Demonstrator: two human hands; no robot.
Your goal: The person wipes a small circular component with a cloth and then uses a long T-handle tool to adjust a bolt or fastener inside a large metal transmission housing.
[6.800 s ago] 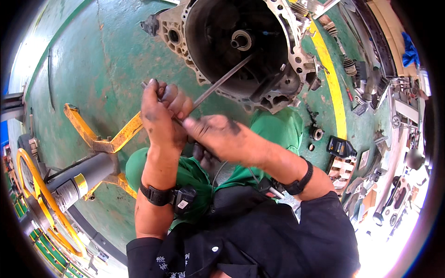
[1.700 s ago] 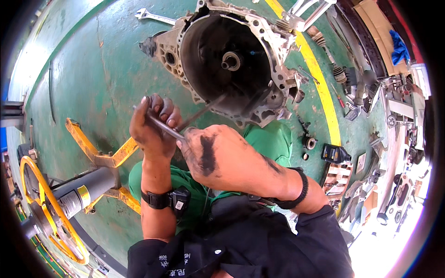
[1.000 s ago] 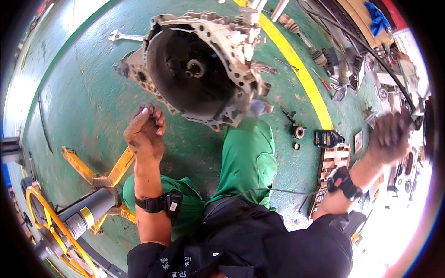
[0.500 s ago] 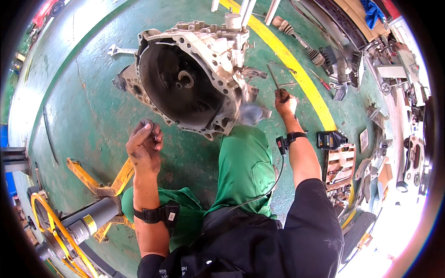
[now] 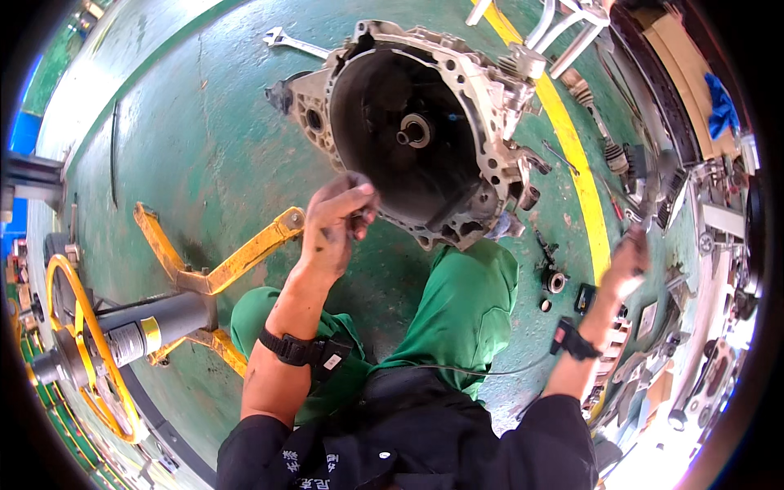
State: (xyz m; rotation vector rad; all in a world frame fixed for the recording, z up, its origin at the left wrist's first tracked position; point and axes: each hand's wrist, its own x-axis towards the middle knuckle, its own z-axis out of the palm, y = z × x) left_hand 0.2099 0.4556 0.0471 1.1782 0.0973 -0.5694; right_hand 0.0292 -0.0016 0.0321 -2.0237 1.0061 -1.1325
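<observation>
A large metal gearbox housing [image 5: 371, 139] faces me with its round, dark bell opening. Inside it the input shaft [image 5: 412, 131] sticks out through a ring. My left hand [image 5: 336, 224] is raised at the lower left rim, fingers curled and thumb against them. Whatever it pinches, if anything, is hidden. Out to the right, my right hand [image 5: 627, 263] is smeared by motion over the parts beyond the yellow line. Its fingers are too blurred to show whether they hold a tool.
An adjustable wrench [image 5: 296, 42] lies behind the housing. Yellow-armed lifting equipment [image 5: 204, 282] stands at my left. A round bearing-like part [image 5: 556, 282] and a small ring [image 5: 545, 305] lie right of my knee. A drive shaft [image 5: 600, 122] and loose parts crowd the far right.
My view has swung left, so the scene sits farther right. My right hand, which held a thin rod beside the housing, has moved outward right. My left hand stays curled, nearer the rim.
</observation>
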